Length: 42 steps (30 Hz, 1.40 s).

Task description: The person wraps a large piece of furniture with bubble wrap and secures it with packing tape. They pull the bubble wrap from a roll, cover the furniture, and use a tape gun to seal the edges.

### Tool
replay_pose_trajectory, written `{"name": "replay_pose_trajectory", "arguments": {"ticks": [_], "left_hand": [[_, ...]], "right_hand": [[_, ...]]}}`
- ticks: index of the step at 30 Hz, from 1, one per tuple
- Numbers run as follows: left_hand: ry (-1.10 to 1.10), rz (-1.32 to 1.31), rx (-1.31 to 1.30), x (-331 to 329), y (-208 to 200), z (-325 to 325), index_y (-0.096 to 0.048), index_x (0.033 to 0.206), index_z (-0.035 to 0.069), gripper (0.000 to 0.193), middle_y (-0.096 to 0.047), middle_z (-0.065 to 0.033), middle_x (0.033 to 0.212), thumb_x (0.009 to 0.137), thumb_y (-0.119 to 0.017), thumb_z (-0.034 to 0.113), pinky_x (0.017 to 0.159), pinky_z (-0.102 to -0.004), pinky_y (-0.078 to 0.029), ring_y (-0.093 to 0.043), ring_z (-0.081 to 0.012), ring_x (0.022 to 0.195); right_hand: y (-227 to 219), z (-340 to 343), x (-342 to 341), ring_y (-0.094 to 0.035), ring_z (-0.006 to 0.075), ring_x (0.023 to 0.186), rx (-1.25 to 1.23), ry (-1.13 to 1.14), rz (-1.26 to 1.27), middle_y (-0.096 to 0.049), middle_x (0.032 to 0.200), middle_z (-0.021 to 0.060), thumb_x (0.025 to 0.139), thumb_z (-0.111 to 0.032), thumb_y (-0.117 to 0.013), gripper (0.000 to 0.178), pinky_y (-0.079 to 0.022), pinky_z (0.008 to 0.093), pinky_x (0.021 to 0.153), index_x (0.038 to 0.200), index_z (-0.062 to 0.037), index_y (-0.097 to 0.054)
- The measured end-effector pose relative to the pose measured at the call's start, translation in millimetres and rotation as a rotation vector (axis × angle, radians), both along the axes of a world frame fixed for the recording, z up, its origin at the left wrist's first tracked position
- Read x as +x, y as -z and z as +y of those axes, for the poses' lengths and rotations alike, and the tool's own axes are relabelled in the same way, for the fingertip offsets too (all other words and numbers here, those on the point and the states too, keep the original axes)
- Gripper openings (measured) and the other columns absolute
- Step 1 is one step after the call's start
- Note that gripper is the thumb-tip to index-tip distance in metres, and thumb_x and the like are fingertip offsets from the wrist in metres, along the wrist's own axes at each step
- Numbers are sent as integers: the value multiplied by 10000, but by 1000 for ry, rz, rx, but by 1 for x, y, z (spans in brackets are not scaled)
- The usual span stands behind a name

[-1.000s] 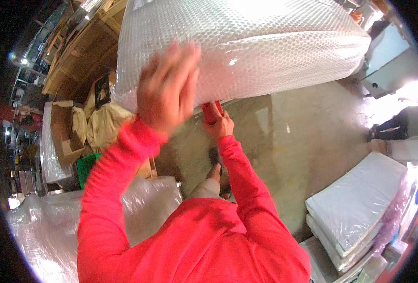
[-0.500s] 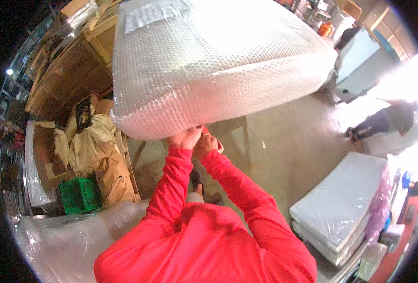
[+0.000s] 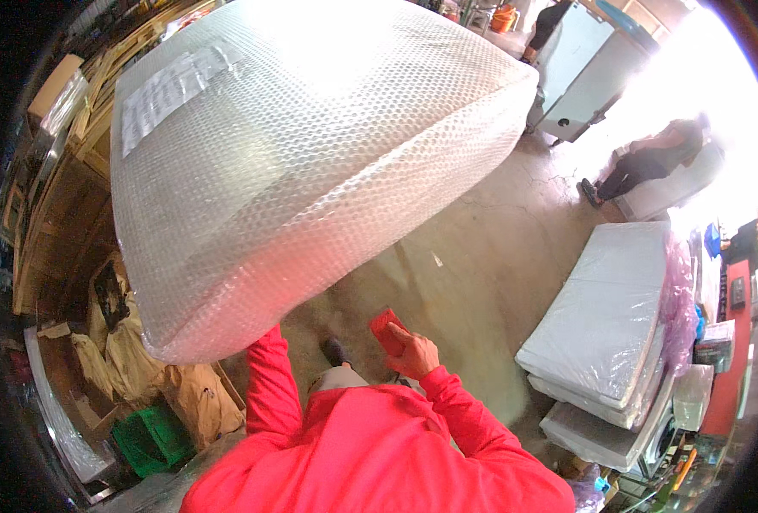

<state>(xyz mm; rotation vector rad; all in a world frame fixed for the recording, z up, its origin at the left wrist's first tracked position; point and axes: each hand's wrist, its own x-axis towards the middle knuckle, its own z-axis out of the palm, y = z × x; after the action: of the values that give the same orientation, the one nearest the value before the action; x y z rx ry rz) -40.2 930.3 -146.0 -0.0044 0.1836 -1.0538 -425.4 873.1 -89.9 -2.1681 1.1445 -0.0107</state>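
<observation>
A large bubble-wrapped package (image 3: 328, 162) fills the upper left and middle, with a white paper sheet (image 3: 174, 90) under its wrap. Its near lower edge hangs over my left forearm (image 3: 269, 359). My left hand is hidden behind that edge, so its grip does not show. Apart from the package, my right hand (image 3: 415, 353) is closed round a flat, red, block-like thing (image 3: 387, 331), held over the floor in front of me. What kind of thing it is, I cannot make out.
Plastic-wrapped flat white panels (image 3: 597, 325) lie stacked at the right. On the left are a green crate (image 3: 150, 438), crumpled brown paper (image 3: 199, 398) and wooden crating (image 3: 62, 231). Another person (image 3: 653, 162) is at the far right, near a grey cabinet (image 3: 580, 68).
My hands were together at the package's near edge. The right has moved away to the right with the red thing; the left has gone behind the package. My view has turned right.
</observation>
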Motion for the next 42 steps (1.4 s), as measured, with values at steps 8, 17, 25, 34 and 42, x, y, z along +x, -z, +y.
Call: {"name": "replay_pose_trajectory", "arguments": {"ticks": [8, 17, 25, 34, 42], "left_hand": [[733, -857, 650, -151, -70, -5, -610, 1278, 57, 655, -685, -69, 1163, 979, -483, 626, 820, -390, -524, -661, -218, 978], [778, -1374, 864, -233, -178, -71, -699, 1104, 35, 328, -708, 0, 915, 992, -656, 339, 699, -254, -518, -640, -78, 810], [784, -1197, 800, -236, -200, -81, -699, 1060, 33, 263, -710, -6, 905, 983, -676, 284, 681, -266, -532, -654, -83, 800], [408, -1939, 1079, -250, -239, -100, -684, 915, 29, 114, -675, -31, 779, 951, -672, 136, 674, -290, -507, -596, -97, 733], [-489, -2501, 1009, -190, -387, -131, -597, 919, 14, 98, -623, -189, 762, 954, -610, 105, 627, -425, -495, -640, -367, 692]], "right_hand": [[-22, -34, -38, -652, 356, 735, -185, -4, -711, -626, 870, 159, 653, -257, -806, 808, -536, 442, 650, 1425, -211, -570], [-37, -85, -88, -518, 283, 548, -333, -328, -915, -455, 704, 88, 581, -204, -836, 799, -451, 404, 512, 1353, -223, -630], [-49, -108, -85, -525, 273, 560, -403, -322, -954, -468, 733, 88, 587, -184, -828, 795, -467, 394, 514, 1351, -257, -617], [-55, -122, -68, -549, 276, 590, -461, -334, -978, -500, 786, 85, 598, -194, -841, 804, -476, 402, 515, 1358, -280, -594], [-7, -134, -34, -567, 303, 593, -449, -247, -886, -517, 791, 107, 586, -245, -863, 886, -489, 425, 499, 1417, -291, -556]]}}
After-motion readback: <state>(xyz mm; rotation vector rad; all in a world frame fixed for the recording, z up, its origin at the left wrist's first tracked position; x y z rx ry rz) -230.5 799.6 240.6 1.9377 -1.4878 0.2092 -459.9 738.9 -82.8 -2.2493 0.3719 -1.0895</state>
